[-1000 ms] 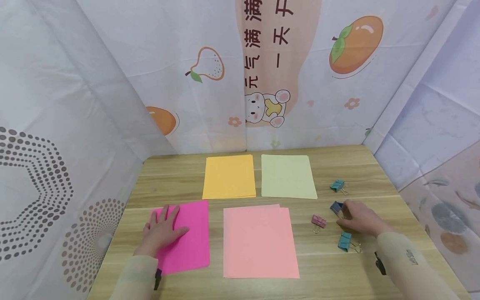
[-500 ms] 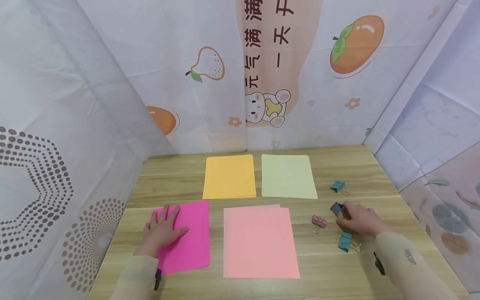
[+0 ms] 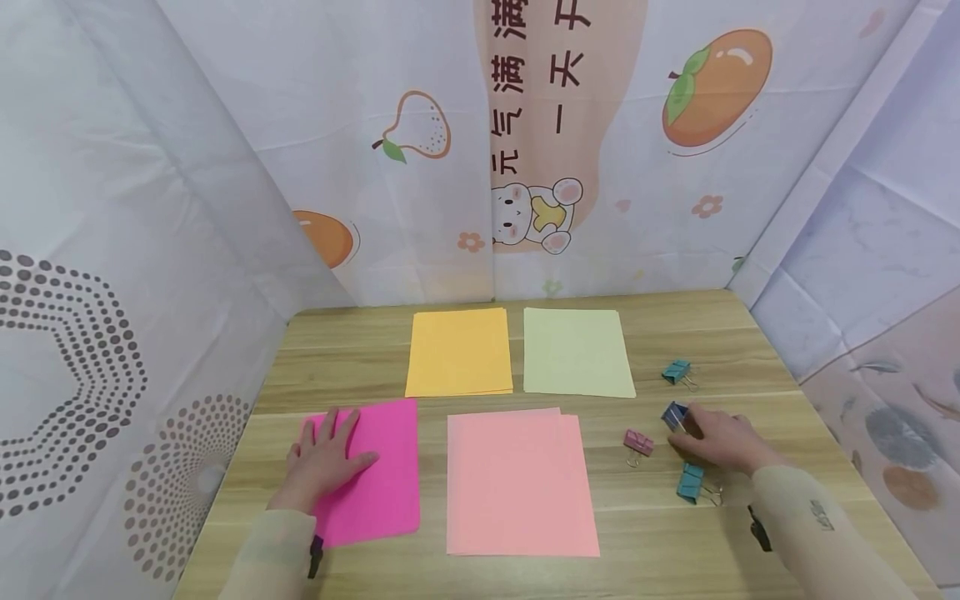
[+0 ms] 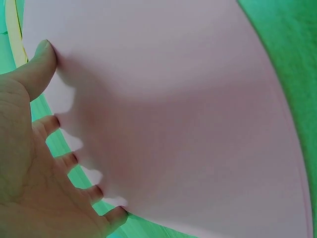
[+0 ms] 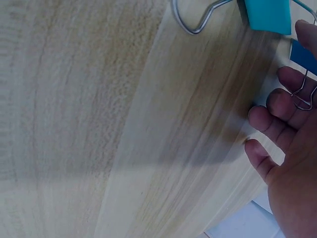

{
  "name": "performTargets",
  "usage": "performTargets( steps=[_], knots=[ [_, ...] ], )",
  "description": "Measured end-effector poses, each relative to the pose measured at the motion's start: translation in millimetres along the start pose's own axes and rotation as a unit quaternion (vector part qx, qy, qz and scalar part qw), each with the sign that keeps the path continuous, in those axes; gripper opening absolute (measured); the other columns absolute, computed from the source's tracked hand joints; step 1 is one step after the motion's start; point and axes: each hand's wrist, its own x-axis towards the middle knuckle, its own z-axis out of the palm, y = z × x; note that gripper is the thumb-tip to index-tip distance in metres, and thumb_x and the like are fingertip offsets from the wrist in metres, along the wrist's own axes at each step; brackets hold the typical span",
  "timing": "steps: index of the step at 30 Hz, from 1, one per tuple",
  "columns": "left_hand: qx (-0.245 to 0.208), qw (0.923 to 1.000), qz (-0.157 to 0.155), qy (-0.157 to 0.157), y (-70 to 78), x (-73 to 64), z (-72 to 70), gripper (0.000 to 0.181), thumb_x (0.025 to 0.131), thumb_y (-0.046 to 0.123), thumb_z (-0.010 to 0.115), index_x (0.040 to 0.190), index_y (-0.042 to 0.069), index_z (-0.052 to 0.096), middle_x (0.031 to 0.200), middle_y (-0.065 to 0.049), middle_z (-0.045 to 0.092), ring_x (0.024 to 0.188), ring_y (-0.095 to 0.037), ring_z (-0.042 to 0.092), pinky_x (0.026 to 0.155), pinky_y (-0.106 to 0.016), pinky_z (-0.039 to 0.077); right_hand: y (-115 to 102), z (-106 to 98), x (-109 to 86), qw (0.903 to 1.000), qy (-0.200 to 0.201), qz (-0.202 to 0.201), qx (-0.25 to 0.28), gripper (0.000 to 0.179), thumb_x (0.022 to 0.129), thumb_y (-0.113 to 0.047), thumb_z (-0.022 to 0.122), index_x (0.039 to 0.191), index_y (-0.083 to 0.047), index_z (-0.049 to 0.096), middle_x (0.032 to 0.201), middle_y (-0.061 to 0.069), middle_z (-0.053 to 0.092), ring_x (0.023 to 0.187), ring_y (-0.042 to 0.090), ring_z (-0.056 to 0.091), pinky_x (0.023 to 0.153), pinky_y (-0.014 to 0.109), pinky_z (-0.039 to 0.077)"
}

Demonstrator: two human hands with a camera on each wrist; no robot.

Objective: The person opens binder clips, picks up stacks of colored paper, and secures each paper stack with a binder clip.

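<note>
On the left of the table, my left hand (image 3: 324, 467) rests with spread fingers on a stack of bright magenta paper (image 3: 386, 483); in the left wrist view its fingertips touch the sheet's surface. Over on the right, my right hand (image 3: 723, 440) pinches a dark blue binder clip (image 3: 675, 416) between thumb and fingers. The right wrist view shows that clip (image 5: 303, 55) at the right edge, its wire handle among the fingers. A teal binder clip (image 3: 690, 482) lies just in front of this hand, and a mauve binder clip (image 3: 637, 443) to its left.
Light pink sheets (image 3: 521, 487) lie in the middle, slightly fanned. Behind them are an orange-yellow stack (image 3: 460, 353) and a pale green stack (image 3: 577, 352). Another teal binder clip (image 3: 677, 372) sits farther back. Printed cloth (image 3: 420, 225) hangs at the table's back and sides.
The dark blue clip has turned slightly in my right hand, whose thumb has shifted a little to the left. My left hand stays still on the magenta paper.
</note>
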Motion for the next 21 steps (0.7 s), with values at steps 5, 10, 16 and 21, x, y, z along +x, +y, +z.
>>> performTargets(
  steps=[5,10,16,21],
  knots=[
    [0.001,1.0,-0.001,0.004,2.0,-0.5,-1.8,0.098,0.091,0.063,0.063,0.163,0.012,0.02,0.166,-0.028,0.003,0.145,-0.065,-0.003,0.105,-0.084,0.01,-0.5,1.5,0.0,1.0,-0.001,-0.004,0.005,0.037,0.098,-0.044,0.063,0.095,-0.008,0.055,0.079,-0.001,0.059,0.07,0.016,0.051,0.074,0.054,0.041],
    [0.0,0.9999,0.001,0.01,5.3,-2.2,-4.6,0.098,0.09,0.063,0.064,0.162,0.011,0.022,0.165,-0.028,0.005,0.145,-0.064,0.0,0.104,-0.084,0.012,0.1,3.1,0.8,1.0,0.003,-0.008,0.002,0.038,0.098,-0.044,0.063,0.094,-0.008,0.054,0.078,-0.002,0.058,0.07,0.016,0.052,0.079,0.061,0.04],
    [-0.004,0.9997,0.007,0.023,6.2,-3.7,-6.7,0.096,0.091,0.059,0.066,0.162,0.01,0.025,0.165,-0.027,0.004,0.144,-0.064,0.0,0.103,-0.084,0.014,-1.4,2.4,2.2,0.9998,0.009,-0.019,-0.005,0.037,0.099,-0.043,0.063,0.095,-0.007,0.055,0.079,-0.002,0.061,0.07,0.015,0.056,0.08,0.062,0.041],
    [-0.006,0.9992,0.013,0.037,4.3,-4.5,-5.7,0.093,0.093,0.057,0.064,0.161,0.009,0.025,0.167,-0.025,0.004,0.145,-0.064,-0.005,0.105,-0.084,0.011,-2.2,1.3,2.4,0.9996,0.011,-0.023,-0.013,0.037,0.099,-0.043,0.064,0.096,-0.006,0.057,0.082,-0.001,0.066,0.072,0.017,0.06,0.081,0.061,0.042]
  ],
)
